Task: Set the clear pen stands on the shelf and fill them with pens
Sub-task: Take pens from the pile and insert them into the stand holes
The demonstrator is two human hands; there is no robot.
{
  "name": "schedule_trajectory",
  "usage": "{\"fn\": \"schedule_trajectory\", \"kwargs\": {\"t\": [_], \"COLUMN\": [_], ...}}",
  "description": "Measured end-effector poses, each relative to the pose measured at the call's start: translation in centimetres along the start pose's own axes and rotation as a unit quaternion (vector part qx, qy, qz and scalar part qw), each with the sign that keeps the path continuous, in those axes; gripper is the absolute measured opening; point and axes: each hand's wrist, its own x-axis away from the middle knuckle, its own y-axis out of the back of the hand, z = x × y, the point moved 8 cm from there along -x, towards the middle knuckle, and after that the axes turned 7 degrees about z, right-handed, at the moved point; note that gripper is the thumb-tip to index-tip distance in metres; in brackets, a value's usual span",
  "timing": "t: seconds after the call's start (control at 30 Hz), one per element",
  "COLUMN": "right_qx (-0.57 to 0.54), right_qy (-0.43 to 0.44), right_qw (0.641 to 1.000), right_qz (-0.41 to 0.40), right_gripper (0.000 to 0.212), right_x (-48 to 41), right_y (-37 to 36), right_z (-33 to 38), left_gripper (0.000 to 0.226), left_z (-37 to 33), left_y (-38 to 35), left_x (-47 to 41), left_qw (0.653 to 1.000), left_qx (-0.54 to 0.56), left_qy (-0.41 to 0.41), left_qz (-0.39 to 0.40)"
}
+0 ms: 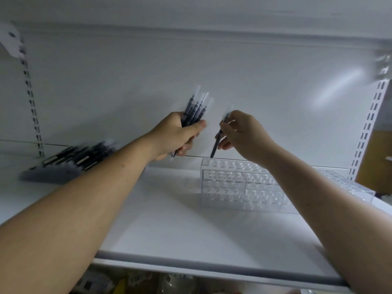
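Well left of the clear pen stand (239, 185), spare pens (70, 160) are heaped on the shelf (169, 219). Above and left of the stand, a bundle of pens (195, 109) is clenched in the left hand (178, 134). Over the stand's back-left corner, a single pen (217, 143) is pinched by the right hand (241, 132), tip at a hole (contact cannot be judged). It should be kept upright and lowered gently, so the stand is not tipped.

Pen pile (70, 160) blurred; second stand (347, 183) arm-hidden.
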Motion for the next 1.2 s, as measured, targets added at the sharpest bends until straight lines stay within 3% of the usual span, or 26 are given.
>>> {"fn": "schedule_trajectory", "kwargs": {"t": [0.43, 0.67, 0.77, 0.83, 0.9, 1.0, 1.2], "right_qx": [0.153, 0.159, 0.171, 0.140, 0.036, -0.139, -0.185], "right_qy": [-0.029, -0.039, -0.029, -0.001, 0.024, 0.030, 0.002], "right_qw": [0.979, 0.978, 0.980, 0.990, 0.998, 0.990, 0.982], "right_qz": [0.134, 0.128, 0.101, 0.022, -0.036, 0.009, 0.031], "right_gripper": [0.016, 0.019, 0.018, 0.016, 0.019, 0.023, 0.021], "right_x": [0.2, 0.4, 0.5, 0.5, 0.8, 1.3, 1.4], "right_y": [-3.4, -2.1, -1.2, 0.6, 2.2, 1.7, 0.3], "right_z": [-0.6, -1.2, -1.1, -0.1, 0.9, 1.5, 0.6], "left_gripper": [0.041, 0.028, 0.032, 0.035, 0.028, 0.017, 0.030], "left_z": [-0.1, -0.1, -0.3, -0.6, -0.9, -1.2, -1.3], "left_y": [-0.5, -0.6, -0.4, -0.5, -0.6, -0.9, -1.7], "left_x": [0.1, 0.3, 0.4, 0.5, 0.6, 0.8, 0.8], "left_qw": [0.999, 0.999, 0.999, 0.999, 0.999, 0.998, 0.997], "left_qx": [0.022, 0.009, -0.003, -0.022, -0.030, -0.035, -0.039], "left_qy": [-0.003, 0.000, -0.009, -0.014, -0.017, -0.019, -0.022], "left_qz": [0.032, 0.034, 0.035, 0.038, 0.041, 0.045, 0.059]}}
